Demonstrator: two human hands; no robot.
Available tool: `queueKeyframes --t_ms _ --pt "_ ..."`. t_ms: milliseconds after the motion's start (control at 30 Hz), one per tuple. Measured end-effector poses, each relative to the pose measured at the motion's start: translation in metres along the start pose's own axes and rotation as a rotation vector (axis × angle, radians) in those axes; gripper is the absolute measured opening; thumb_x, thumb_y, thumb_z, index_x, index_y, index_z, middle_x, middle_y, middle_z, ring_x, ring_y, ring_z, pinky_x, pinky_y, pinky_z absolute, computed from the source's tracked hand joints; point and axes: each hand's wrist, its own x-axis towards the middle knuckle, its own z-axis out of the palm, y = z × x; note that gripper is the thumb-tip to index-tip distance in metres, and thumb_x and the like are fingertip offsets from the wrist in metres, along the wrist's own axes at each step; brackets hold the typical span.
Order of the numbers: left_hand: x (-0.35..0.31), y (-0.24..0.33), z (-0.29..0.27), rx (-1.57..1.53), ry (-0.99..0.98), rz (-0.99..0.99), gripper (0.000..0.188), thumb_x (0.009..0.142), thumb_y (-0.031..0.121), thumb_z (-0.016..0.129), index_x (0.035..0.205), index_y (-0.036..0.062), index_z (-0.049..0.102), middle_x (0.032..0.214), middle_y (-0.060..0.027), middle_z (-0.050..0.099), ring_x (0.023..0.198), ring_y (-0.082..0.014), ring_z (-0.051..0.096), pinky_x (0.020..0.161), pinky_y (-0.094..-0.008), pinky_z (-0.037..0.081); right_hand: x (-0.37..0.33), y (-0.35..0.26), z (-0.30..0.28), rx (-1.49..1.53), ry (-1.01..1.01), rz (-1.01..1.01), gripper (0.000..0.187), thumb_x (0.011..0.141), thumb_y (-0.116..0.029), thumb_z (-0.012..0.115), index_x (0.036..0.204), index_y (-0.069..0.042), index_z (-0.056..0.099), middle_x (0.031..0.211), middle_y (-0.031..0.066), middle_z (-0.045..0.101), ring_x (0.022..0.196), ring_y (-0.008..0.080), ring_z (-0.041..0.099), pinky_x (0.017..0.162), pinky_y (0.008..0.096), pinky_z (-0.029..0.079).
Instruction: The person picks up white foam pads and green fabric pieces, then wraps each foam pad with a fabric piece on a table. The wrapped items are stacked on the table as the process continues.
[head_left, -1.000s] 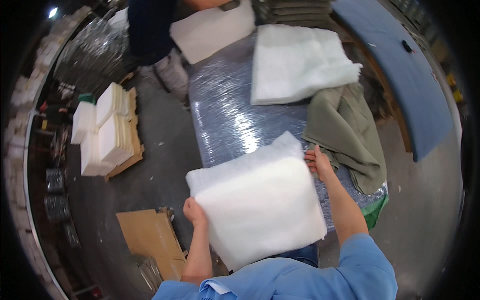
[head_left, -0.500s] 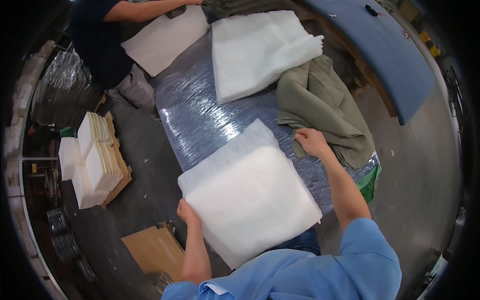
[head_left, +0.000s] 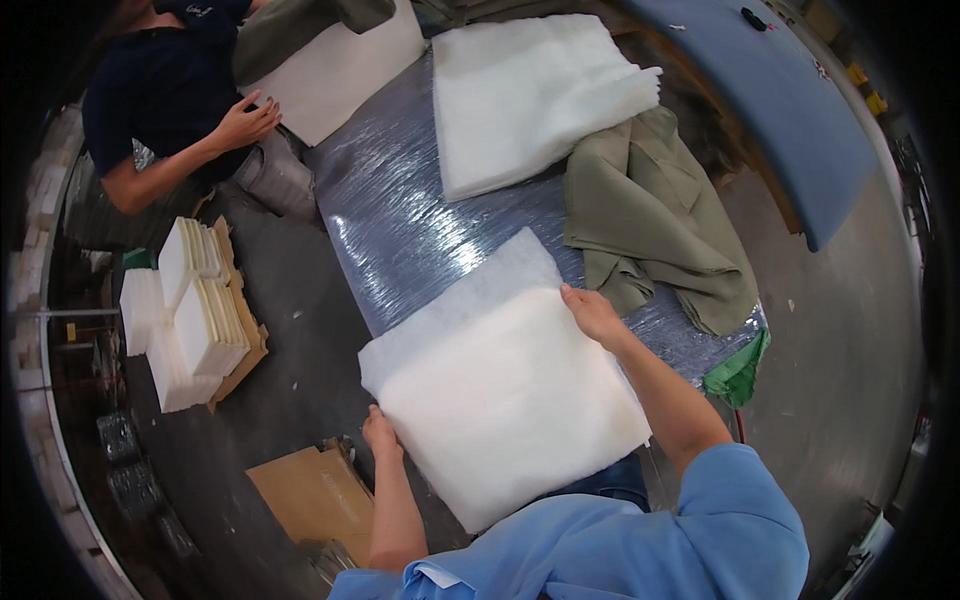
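Observation:
A white cushion pad (head_left: 520, 410) covered in fluffy batting lies in front of my body, its far part resting on the plastic-wrapped table. My left hand (head_left: 381, 432) grips its left edge, with the fingers partly hidden beneath. On the far right edge, my right hand (head_left: 594, 318) is closed on the batting, thumb on top. Just beyond that hand lies a crumpled olive-green fabric (head_left: 660, 220). A stack of white batting sheets (head_left: 540, 100) sits at the far side of the table.
The table (head_left: 400, 240) has shiny plastic film and a green scrap (head_left: 738, 372) at its right corner. A co-worker (head_left: 165, 90) stands far left, by a pale panel (head_left: 345, 80) and olive cloth. White foam blocks (head_left: 190, 310) and cardboard (head_left: 315, 495) are on the floor. A blue-topped table (head_left: 770, 110) stands right.
My right hand has moved from the olive fabric's edge to the cushion pad's right edge and closed there. The co-worker has turned, lowered an arm, and olive cloth now lies over the pale panel.

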Motion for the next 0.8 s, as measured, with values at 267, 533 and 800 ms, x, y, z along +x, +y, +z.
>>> queueKeyframes --t_ms 267,533,800 --pt "0.028 0.009 0.017 -0.413 -0.731 -0.323 0.046 0.101 0.037 0.056 0.132 0.0027 0.061 0.125 -0.0129 0.069 0.106 -0.0281 0.069 0.088 -0.046 0.058 0.027 -0.002 0.004 -0.168 0.068 0.122 0.08 0.103 -0.065 0.036 0.129 0.005 0.065 0.133 0.0279 0.063 0.131 0.0414 0.055 0.109 0.0422 0.042" --pt "0.028 -0.006 -0.058 -0.022 0.036 -0.061 0.048 0.103 0.039 0.054 0.138 0.0054 0.057 0.119 -0.0118 0.068 0.095 -0.0226 0.063 0.086 -0.0419 0.052 0.0 -0.002 -0.052 0.208 -0.123 0.087 0.081 0.103 -0.066 0.043 0.139 0.005 0.057 0.133 0.015 0.061 0.114 0.0215 0.055 0.095 0.0344 0.044" --pt "-0.01 -0.024 -0.014 -0.334 -0.431 -0.167 0.077 0.105 0.06 0.042 0.15 -0.0019 0.041 0.155 -0.0158 0.045 0.139 -0.0288 0.047 0.116 -0.0398 0.037 -0.011 0.038 -0.001 0.192 -0.061 0.233 0.086 0.101 -0.07 0.039 0.141 0.004 0.057 0.144 0.0259 0.055 0.141 0.0332 0.046 0.112 0.0387 0.037"
